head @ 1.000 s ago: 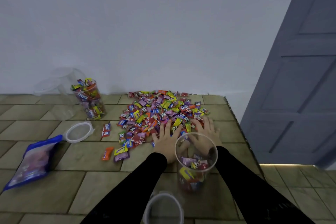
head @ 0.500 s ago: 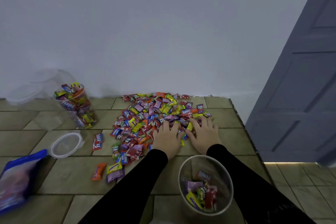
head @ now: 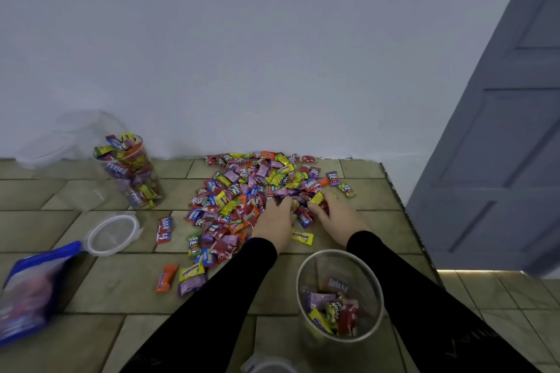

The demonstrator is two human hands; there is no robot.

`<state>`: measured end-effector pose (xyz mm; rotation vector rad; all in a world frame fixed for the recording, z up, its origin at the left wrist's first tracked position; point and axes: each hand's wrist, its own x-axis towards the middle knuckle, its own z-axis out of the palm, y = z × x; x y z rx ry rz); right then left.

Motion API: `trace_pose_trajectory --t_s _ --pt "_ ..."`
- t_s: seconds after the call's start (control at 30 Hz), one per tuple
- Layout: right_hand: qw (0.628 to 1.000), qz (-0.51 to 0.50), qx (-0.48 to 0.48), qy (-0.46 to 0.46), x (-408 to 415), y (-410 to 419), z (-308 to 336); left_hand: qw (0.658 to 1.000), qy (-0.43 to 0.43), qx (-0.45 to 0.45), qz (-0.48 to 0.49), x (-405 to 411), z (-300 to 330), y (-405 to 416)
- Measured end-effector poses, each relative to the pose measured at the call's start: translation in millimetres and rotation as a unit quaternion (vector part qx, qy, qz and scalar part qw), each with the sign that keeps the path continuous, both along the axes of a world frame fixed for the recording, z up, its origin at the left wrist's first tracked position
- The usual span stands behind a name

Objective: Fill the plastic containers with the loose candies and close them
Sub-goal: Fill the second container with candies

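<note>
1. Clear plastic lid (head: 269, 366) at the bottom edge of the view, only partly in frame.
2. Open container (head: 340, 297) just beyond it, upright on the tiled tabletop (head: 127, 281), between the two black sleeves. A shallow layer of wrapped candies sits at the bottom; mostly unfilled.
3. Blue bag (head: 27, 294) at the near left, blurred, lying on the tabletop.
4. Second clear lid (head: 112, 235) lies flat, just beside the bag's far corner.
5. A few stray candies sit apart from the heap: orange and yellow ones near the left sleeve, a red one near that second lid.
6. Left hand (head: 274, 224) and right hand (head: 335, 218) are both palm down at the near edge of the candy pile (head: 254, 191), fingers curled into the candies, raking a clump between them. Whether either hand has candies actually gripped, cannot tell.
7. Pile spreads from the hands back to the wall (head: 272, 54).
8. Full container (head: 131, 172) stands far left, no lid on, candies heaped above its rim.
9. More clear plastic tubs (head: 60, 142) behind it against the wall, hard to separate.
10. Grey door (head: 509, 130) at right.
</note>
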<state>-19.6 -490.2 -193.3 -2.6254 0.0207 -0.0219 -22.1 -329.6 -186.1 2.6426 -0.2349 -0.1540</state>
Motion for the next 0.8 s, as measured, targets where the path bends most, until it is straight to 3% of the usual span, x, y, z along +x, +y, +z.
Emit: trace_pose_trajectory --t_s 0.4,0.8 --pt "0.998 -0.007 0.054 0.001 -23 12 22 0.992 -0.088 -0.088 0.023 -22 17 4" --pt "0.984 -0.025 0.167 -0.056 -41 17 56 0.972 -0.083 -0.217 0.028 -43 39 8"
